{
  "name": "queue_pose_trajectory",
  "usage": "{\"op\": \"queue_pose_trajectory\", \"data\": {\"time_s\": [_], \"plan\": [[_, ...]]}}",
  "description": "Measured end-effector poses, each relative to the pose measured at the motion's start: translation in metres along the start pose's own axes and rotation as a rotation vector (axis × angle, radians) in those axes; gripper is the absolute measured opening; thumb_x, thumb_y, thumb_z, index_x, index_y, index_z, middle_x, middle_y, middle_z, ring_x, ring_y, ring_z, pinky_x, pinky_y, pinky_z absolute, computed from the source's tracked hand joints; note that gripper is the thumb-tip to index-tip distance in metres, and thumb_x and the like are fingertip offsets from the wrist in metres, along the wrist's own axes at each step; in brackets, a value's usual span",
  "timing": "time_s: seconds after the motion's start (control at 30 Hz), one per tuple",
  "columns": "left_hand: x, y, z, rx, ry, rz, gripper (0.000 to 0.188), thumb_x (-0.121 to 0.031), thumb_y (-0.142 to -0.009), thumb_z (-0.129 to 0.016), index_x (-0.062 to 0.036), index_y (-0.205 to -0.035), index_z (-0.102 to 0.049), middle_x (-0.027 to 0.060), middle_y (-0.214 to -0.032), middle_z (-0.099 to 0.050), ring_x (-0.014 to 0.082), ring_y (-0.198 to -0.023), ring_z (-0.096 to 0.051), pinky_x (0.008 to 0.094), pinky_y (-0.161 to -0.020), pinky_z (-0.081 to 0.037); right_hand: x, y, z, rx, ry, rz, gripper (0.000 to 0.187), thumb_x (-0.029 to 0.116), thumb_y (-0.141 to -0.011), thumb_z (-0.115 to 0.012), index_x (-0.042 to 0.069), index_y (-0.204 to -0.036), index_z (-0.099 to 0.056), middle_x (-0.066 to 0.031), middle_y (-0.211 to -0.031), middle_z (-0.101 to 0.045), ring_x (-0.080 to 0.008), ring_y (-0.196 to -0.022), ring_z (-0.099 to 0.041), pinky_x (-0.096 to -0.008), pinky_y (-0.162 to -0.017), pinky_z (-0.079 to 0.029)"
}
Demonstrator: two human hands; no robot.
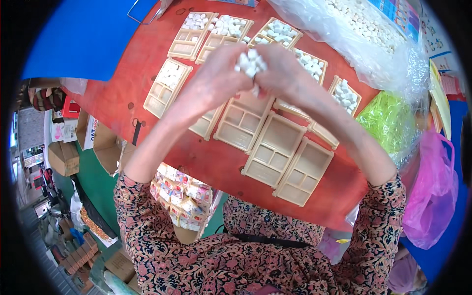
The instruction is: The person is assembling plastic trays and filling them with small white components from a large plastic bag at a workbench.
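Note:
My left hand (219, 71) and my right hand (282, 69) come together above the trays, fingers curled around a heap of small white chunks (251, 62). A few of the chunks show below the hands, over a cream divided tray (236, 135). Whether they are falling is too blurred to tell. In the far trays, such as the one at the back left (186, 48), white chunks fill the large compartment. Closer to me, one tray (283, 130) and another beside it (314, 156) have bare compartments. My forearms hide parts of the trays in between.
The trays rest on a red table (196, 157). At the far right lies a clear plastic bag (339, 46) of white chunks. Beside it are a bag of green shreds (386, 123) and a pink plastic bag (430, 191). A box of wrapped packets (182, 196) stands by the near edge.

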State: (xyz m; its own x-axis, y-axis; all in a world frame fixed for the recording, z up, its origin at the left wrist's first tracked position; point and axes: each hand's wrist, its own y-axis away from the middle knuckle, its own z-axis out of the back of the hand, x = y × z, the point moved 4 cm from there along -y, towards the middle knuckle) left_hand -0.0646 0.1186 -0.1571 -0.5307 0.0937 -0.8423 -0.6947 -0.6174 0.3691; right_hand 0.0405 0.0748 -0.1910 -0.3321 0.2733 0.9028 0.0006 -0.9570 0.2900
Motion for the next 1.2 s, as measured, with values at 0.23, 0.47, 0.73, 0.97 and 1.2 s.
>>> {"op": "queue_pose_trajectory", "data": {"time_s": [0.23, 0.47, 0.73, 0.97, 1.2], "plan": [[0.032, 0.008, -0.015, -0.101, -0.038, -0.018, 0.035, 0.001, -0.066, -0.056, 0.0085, -0.101, -0.052, 0.0227, -0.09, -0.06, 0.0312, -0.083, -0.061, 0.0387, -0.074, -0.046, -0.008, 0.011, -0.012, -0.229, 0.336, 0.326, 0.029, -0.008, -0.066, -0.056, -0.004, -0.095, -0.056, -0.0204, -0.076, -0.06, -0.0355, -0.072, -0.061, -0.0418, -0.062, -0.048], [0.032, 0.012, -0.005, -0.158, -0.082, -0.06, 0.039, -0.004, -0.07, -0.063, 0.0035, -0.107, -0.053, 0.0077, -0.085, -0.059, 0.0108, -0.072, -0.058, 0.0253, -0.059, -0.049, 0.002, 0.026, -0.005, -0.216, 0.41, 0.345, 0.027, -0.008, -0.067, -0.06, -0.003, -0.093, -0.055, -0.0195, -0.082, -0.056, -0.0381, -0.081, -0.056, -0.0432, -0.069, -0.044], [0.035, 0.017, 0.005, -0.238, -0.142, -0.11, 0.032, -0.004, -0.072, -0.065, 0.002, -0.103, -0.058, 0.0051, -0.083, -0.059, 0.009, -0.07, -0.056, 0.024, -0.056, -0.047, 0.002, 0.019, -0.005, -0.157, 0.368, 0.416, 0.019, -0.005, -0.068, -0.062, -0.003, -0.087, -0.059, -0.0165, -0.077, -0.059, -0.0361, -0.076, -0.059, -0.0401, -0.065, -0.047], [0.04, 0.022, 0.011, -0.228, 0.023, -0.065, 0.021, -0.005, -0.074, -0.065, 0.001, -0.094, -0.062, 0.0012, -0.075, -0.058, 0.006, -0.063, -0.052, 0.0215, -0.054, -0.043, 0.014, 0.016, 0.009, -0.13, 0.28, 0.324, 0.019, -0.005, -0.069, -0.062, -0.005, -0.089, -0.06, -0.0184, -0.072, -0.061, -0.0347, -0.07, -0.061, -0.0386, -0.062, -0.048], [0.033, 0.019, 0.009, -0.259, -0.212, -0.23, 0.018, -0.006, -0.076, -0.065, -0.0029, -0.094, -0.064, -0.0005, -0.073, -0.058, 0.004, -0.062, -0.051, 0.0194, -0.049, -0.04, 0.012, 0.015, -0.003, -0.128, 0.443, 0.501, 0.016, -0.007, -0.071, -0.061, -0.004, -0.086, -0.06, -0.0172, -0.074, -0.061, -0.0326, -0.072, -0.061, -0.0379, -0.063, -0.048]]}}
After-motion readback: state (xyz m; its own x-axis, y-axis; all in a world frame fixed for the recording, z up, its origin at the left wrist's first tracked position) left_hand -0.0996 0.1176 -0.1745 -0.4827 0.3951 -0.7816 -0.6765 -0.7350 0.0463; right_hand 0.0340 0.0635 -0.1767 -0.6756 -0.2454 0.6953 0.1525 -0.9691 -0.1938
